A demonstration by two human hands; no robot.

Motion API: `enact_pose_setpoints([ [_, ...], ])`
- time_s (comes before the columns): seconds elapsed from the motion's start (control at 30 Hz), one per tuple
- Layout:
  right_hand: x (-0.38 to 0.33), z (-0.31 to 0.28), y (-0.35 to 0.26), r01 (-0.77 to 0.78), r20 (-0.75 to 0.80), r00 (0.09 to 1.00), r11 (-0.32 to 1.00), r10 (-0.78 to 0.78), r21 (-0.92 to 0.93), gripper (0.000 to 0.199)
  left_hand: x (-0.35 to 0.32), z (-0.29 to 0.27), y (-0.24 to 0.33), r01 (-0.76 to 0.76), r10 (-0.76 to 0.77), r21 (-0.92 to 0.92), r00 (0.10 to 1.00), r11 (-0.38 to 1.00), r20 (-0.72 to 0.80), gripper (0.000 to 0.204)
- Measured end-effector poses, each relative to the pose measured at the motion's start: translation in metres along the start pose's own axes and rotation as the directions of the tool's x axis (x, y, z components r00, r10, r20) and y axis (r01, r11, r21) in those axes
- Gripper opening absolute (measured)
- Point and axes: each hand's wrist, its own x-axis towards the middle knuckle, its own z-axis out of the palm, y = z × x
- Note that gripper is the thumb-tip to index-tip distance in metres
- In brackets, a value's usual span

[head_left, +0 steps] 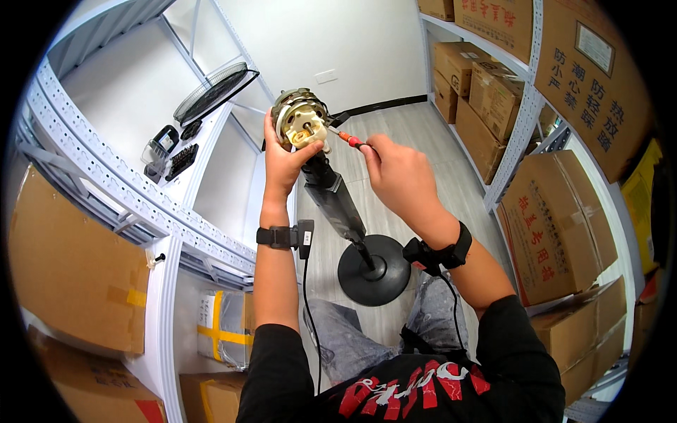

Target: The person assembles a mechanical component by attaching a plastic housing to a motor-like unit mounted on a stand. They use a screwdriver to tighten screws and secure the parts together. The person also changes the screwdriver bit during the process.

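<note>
A stand fan's bare motor head [302, 118], metal with a cream plastic gear housing, tops a dark pedestal column [337, 201]. The column rises from a round black base [374, 270] on the floor. My left hand [285, 158] grips the motor head from its left and lower side, thumb across the cream housing. In my right hand [395, 169] is a red and black screwdriver [350, 139], its shaft directed left at the housing's right side. Whether its tip sits in a screw is too small to tell.
On the left white shelf [204, 155] lie a black fan grille [215, 92], a dark tray of small parts [182, 162] and a clear container [155, 151]. Cardboard boxes [557, 225] fill the right racks, with more boxes [77, 261] at lower left. Cables [305, 310] hang from both wrist straps.
</note>
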Motion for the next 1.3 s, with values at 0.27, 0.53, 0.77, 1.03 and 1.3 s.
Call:
enact_pose_setpoints([
  [0.27,0.0,0.012,0.011,0.298,-0.251,0.921,0.954,-0.298,-0.039,0.012,0.0,0.006,0.002,0.003,-0.003,-0.043,1.0,0.999,-0.004,0.108],
  [0.53,-0.001,0.019,0.009,0.235,-0.28,0.933,0.972,-0.225,0.002,0.008,0.003,0.004,-0.001,-0.008,0.009,-0.038,1.0,0.999,0.022,0.108],
  [0.77,-0.004,0.011,-0.004,0.274,-0.32,0.922,0.952,-0.219,0.137,0.005,0.0,0.002,0.001,0.009,-0.009,-0.03,1.0,1.0,0.009,0.11],
  [1.03,-0.004,0.012,0.003,0.287,-0.242,0.933,0.956,-0.266,0.055,0.013,0.001,0.001,0.003,0.012,-0.011,-0.026,1.0,1.0,0.026,0.111],
  [1.3,-0.006,0.006,-0.003,0.082,-0.074,0.995,0.989,-0.073,0.125,0.015,-0.001,0.001,0.002,0.022,-0.021,-0.023,1.0,0.999,0.019,0.113],
])
